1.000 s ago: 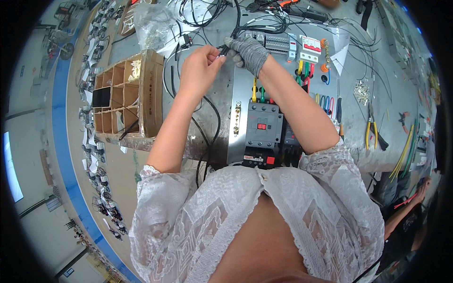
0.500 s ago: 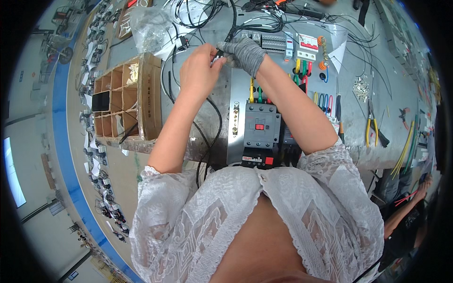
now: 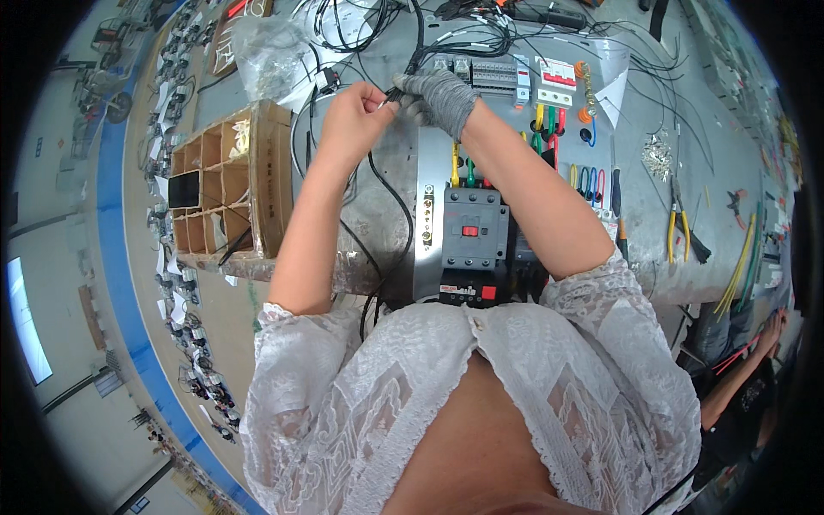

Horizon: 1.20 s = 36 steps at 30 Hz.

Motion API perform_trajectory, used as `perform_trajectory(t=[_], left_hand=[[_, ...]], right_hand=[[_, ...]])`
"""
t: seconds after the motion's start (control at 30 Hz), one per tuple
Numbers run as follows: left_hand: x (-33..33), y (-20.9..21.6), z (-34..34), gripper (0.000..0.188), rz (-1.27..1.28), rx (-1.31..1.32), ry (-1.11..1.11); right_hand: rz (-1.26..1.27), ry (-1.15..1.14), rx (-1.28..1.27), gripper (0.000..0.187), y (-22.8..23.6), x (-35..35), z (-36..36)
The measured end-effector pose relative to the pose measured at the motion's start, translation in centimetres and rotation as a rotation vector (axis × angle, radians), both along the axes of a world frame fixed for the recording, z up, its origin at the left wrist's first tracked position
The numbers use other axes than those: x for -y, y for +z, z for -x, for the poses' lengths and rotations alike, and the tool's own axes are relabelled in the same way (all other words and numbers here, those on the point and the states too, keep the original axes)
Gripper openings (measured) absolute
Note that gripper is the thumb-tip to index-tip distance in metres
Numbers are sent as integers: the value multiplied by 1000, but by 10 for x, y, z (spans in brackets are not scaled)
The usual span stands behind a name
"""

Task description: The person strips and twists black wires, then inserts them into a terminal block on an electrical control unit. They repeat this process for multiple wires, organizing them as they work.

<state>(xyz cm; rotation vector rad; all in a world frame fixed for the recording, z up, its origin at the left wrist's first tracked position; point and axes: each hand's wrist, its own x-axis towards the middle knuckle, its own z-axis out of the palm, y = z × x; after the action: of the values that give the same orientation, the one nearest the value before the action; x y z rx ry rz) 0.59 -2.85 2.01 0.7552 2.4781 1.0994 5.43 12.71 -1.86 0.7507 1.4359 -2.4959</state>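
Note:
My right hand (image 3: 438, 101), in a grey glove, is closed around a bundle of black wires (image 3: 418, 53) above the metal mounting plate. Close on its left, my bare left hand (image 3: 359, 120) pinches at the loose ends of these wires, with thumb and forefinger together. A small white bit shows at its fingertips; its exact shape is hidden. Below the hands, a grey contactor (image 3: 474, 225) with a red button sits on the mounting plate (image 3: 427, 273). A row of terminal blocks (image 3: 494, 79) and a white circuit breaker (image 3: 557, 79) lie beyond my right wrist.
At left stands a cardboard compartment box (image 3: 273, 180) with a dark phone (image 3: 184, 190) on it. Yellow-handled pliers (image 3: 678, 225), a screwdriver (image 3: 618, 206) and a pile of small metal parts (image 3: 657, 160) lie at right. A co-worker's hand (image 3: 772, 330) holds red wires.
My left hand has shifted slightly left and its fingers have turned, drawing a little away from the gloved hand. The black cable beneath it has swung to the right.

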Motion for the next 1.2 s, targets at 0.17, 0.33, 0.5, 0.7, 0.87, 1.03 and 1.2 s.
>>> perform_trajectory(t=[0.17,0.33,0.5,0.7,0.87,1.03,1.2], left_hand=[[0,18,14,14,-34,273,-52],[0,15,19,16,97,227,-138],[-1,20,18,19,195,71,-210],[-2,17,10,21,131,21,-186],[-2,24,10,20,152,-162,-243],[3,-2,23,17,-65,6,-177],[-1,-8,23,13,-79,80,-125]], right_hand=[[14,1,-26,25,-4,-2,1],[50,-13,21,24,-2,-2,1],[45,-11,-25,22,0,-1,-2],[13,-19,-55,20,1,-1,-3],[-63,30,-78,18,-3,0,-1],[-139,76,-68,20,-8,0,3],[-229,51,-68,21,-7,0,-1]])
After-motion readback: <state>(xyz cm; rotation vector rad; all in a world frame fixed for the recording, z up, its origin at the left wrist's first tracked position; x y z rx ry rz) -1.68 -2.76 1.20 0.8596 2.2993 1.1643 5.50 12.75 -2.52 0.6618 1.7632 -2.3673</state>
